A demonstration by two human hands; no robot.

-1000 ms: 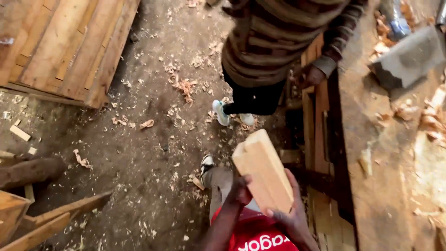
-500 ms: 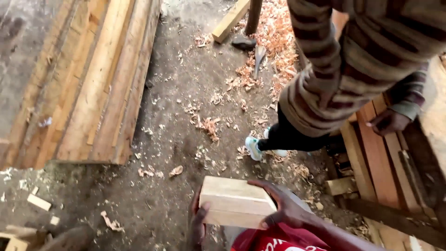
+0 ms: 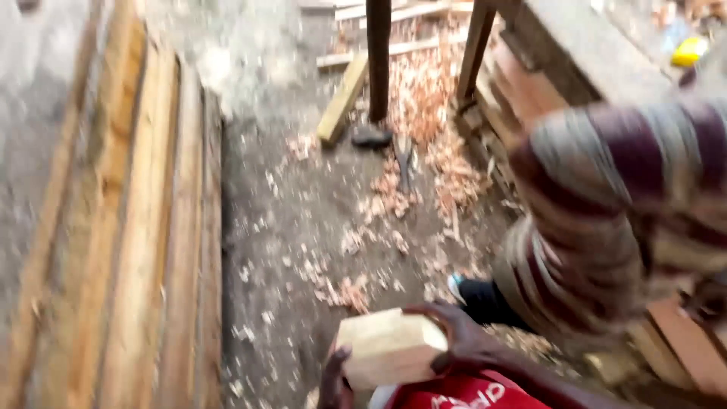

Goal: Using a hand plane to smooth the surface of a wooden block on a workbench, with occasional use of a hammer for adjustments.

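You hold a pale wood block point(image 3: 388, 348) close to your chest, low in the view, above your red shirt point(image 3: 462, 394). Your right hand point(image 3: 463, 339) wraps over its right end, fingers curled on the top edge and closed on it. Your left hand point(image 3: 335, 379) comes from below at the block's left corner; only the fingers show, and they press against the wood. With one hand on each end the block probably stays level and does not slip. Both wrists are bent inward, toward your body.

Just beyond, to the right, another person in a striped sweater point(image 3: 613, 220) bends over, one shoe point(image 3: 456, 286) on the dirt floor point(image 3: 273, 227). Shavings point(image 3: 424, 98) lie scattered there. On the left a stack of planks point(image 3: 129, 250) runs away from you. Farther off a dark post point(image 3: 378, 60) stands upright, with a short plank point(image 3: 342, 98) beside it. The picture is blurred.
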